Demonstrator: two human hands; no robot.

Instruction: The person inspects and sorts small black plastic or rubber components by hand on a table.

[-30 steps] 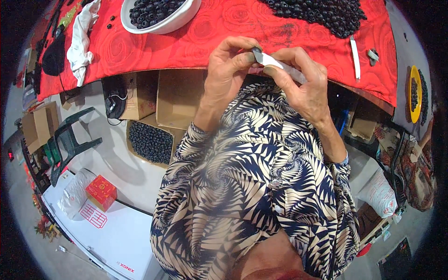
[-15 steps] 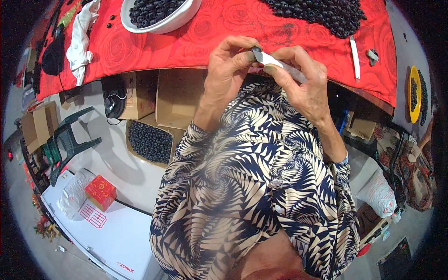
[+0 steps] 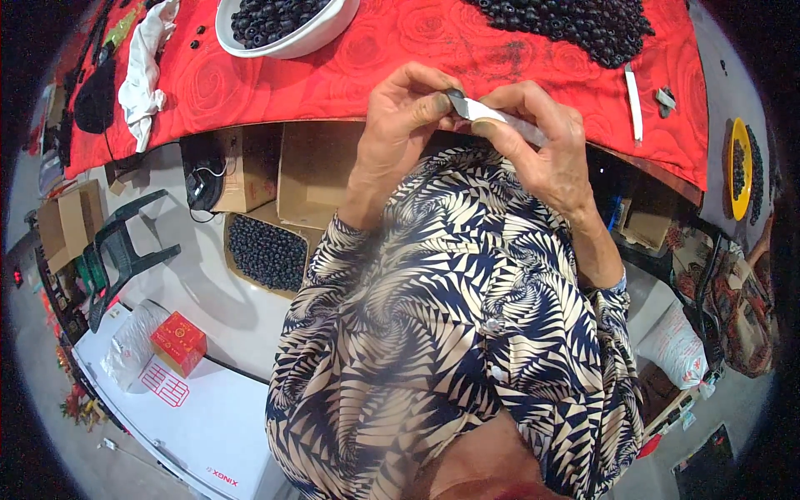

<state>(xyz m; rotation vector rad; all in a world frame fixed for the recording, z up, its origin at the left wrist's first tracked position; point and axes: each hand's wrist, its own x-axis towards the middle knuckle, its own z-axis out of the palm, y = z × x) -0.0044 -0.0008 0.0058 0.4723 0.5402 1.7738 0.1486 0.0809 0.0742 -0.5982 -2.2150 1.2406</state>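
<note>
My left hand pinches a small dark bead between thumb and fingertips, just over the near edge of the red-covered table. A narrow white strip, folded and stiff-looking, is gripped in my right hand. The strip's end touches the bead or lies right against it. My fingers hide much of the bead. Beyond my hands, a white bowl holds many more dark beads. To its right a large heap of dark beads lies loose on the red cloth.
Another white strip and a small grey scrap lie at the right. A white rag is at the left. Below the table stand cardboard boxes, one box of beads, and a dark plastic chair. A yellow plate sits far right.
My left hand has shifted slightly left and the bead appears turned a little against the strip. My right hand keeps its grip, almost in place.
</note>
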